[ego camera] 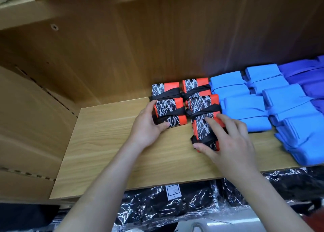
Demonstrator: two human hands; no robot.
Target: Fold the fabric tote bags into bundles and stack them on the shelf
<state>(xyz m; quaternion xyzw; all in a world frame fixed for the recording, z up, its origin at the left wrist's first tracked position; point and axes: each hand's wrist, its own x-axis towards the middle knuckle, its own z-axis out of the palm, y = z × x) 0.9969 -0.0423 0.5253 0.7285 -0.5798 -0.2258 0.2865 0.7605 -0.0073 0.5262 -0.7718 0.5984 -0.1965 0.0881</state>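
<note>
Several folded tote bundles, black with white scribbles and orange edges, tied with black straps, lie on the wooden shelf (108, 144). Two sit at the back (165, 89) (196, 87). My left hand (149, 125) grips the left front bundle (171, 111) from its left side, thumb at its near edge. My right hand (226, 144) holds the nearest bundle (203, 132), fingers on top and thumb at its near end. That bundle lies against another patterned bundle (204, 104) behind it.
Light blue folded bundles (245, 107) fill the shelf to the right, with darker blue ones (308, 77) at the far right. The wooden back panel (157, 44) and left side wall (31, 118) close the shelf in. Plastic-wrapped dark goods (166, 207) lie below the shelf edge.
</note>
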